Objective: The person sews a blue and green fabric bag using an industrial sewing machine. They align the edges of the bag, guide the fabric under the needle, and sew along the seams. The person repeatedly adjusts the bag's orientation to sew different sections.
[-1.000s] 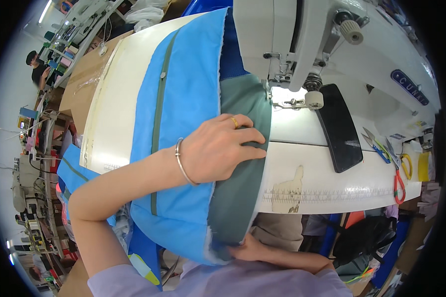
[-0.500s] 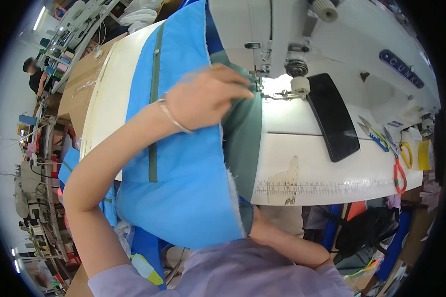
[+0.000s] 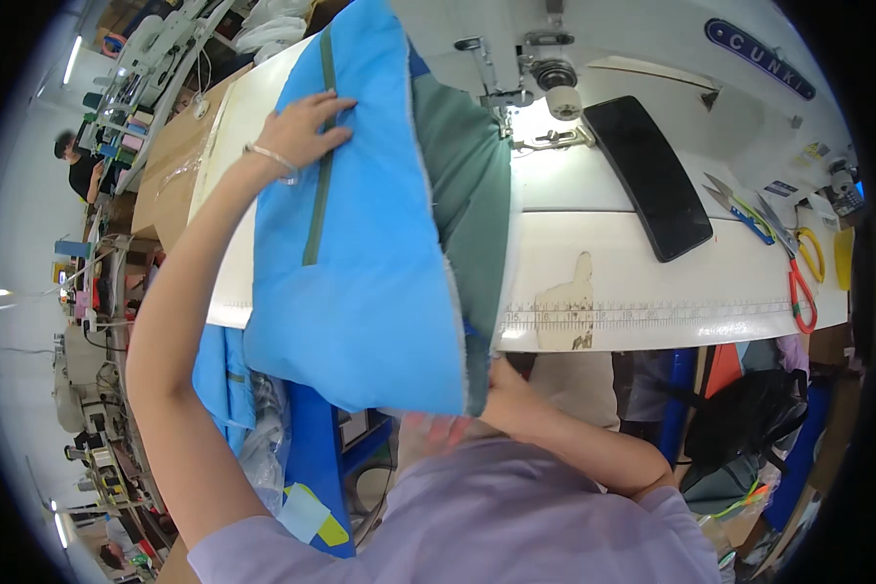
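A large piece of blue fabric [image 3: 370,321] with a dark green strip [image 3: 323,195] hangs over the near edge of the sewing machine table. Green fabric [image 3: 465,165] lies along its right side, running beneath the presser foot [image 3: 504,127]. My left hand [image 3: 307,131] rests on the blue fabric beside the strip, fingers stretched out. Low down at the table's front edge, my right hand [image 3: 496,391] reaches under the fabric's lower right corner. The cloth hides most of its fingers, and a reddish blur shows below the hem.
A black phone [image 3: 647,180] lies right of the needle. Scissors with red handles [image 3: 801,297], small blue-handled snips [image 3: 749,219] and a yellow tape roll [image 3: 844,261] sit farther right. A printed ruler [image 3: 652,316] follows the front edge. A black bag [image 3: 749,419] is below.
My left hand has moved from beside the needle leftward onto the blue fabric, and its fingers lie flat. The right hand stays at the lower corner. The whole view has shifted somewhat.
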Tool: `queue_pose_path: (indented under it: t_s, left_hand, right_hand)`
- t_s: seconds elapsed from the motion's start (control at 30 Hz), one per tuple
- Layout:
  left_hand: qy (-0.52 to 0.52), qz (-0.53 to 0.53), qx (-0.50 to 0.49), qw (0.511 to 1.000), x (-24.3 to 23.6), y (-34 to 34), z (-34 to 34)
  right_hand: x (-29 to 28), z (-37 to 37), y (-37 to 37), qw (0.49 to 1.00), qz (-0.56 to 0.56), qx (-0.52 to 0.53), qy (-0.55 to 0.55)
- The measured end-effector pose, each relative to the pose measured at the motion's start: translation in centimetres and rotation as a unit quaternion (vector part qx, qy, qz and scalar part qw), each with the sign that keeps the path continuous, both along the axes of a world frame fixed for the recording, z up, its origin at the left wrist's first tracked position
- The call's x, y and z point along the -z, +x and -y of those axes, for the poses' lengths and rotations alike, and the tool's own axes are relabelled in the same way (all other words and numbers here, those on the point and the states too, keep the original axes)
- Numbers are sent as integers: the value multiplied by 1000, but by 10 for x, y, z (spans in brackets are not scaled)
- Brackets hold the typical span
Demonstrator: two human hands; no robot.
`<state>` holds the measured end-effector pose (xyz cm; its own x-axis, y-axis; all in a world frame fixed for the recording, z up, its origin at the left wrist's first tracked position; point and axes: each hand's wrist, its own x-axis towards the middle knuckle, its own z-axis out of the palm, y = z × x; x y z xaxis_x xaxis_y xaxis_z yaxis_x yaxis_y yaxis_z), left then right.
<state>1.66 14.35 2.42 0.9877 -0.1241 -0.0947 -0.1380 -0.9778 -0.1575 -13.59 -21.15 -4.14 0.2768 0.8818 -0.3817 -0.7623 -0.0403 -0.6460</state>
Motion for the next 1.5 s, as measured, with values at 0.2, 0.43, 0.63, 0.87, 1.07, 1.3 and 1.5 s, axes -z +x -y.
queue_pose_path:
  t_s: [0.2, 0.43, 0.63, 0.87, 1.07, 1.3, 1.5]
  left_hand:
    - [-85, 128, -156, 976, -44, -53, -7]
    - [-320, -133, -497, 796, -16, -185, -65]
    - [-499, -369, -345, 704, 9, -249, 8]
    - [-794, -364, -222, 434, 48, -238, 50]
    - [-929, -38, -205, 307, 3, -199, 20]
    - [-519, 108, -334, 780, 26, -170, -81]
    - [-484, 269, 63, 830, -57, -175, 61]
  right_hand:
    - [4, 59, -1, 685, 681, 192, -174]
    - [-60, 60, 63, 708, 555, 395, -187]
    - [-78, -33, 129, 698, 630, 48, -338]
    - [-64, -62, 119, 828, 520, 206, -35]
    - [-126, -40, -52, 606, 765, 104, 191]
    - [27, -42, -152, 605, 784, 19, 139]
    - [31, -37, -151, 636, 758, 55, 134]
